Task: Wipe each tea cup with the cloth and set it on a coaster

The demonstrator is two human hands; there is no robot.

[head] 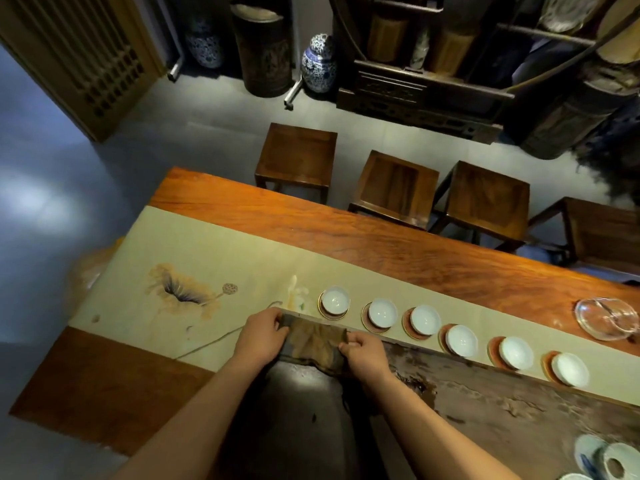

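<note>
Both hands pinch brown cloth at its ends: left hand grip pinching left edge, right hand grip pinching right edge; cloth lies flat on dark tea tray corner. Six tea cups already sit on coasters, row running toward 4 o'clock on runner. Judged: task near done; fold cloth square, smooth creases, keep clear of nearest cup at 1 o'clock. Glass pitcher at 3 o'clock on tabletop; stools at 12 o'clock
</note>
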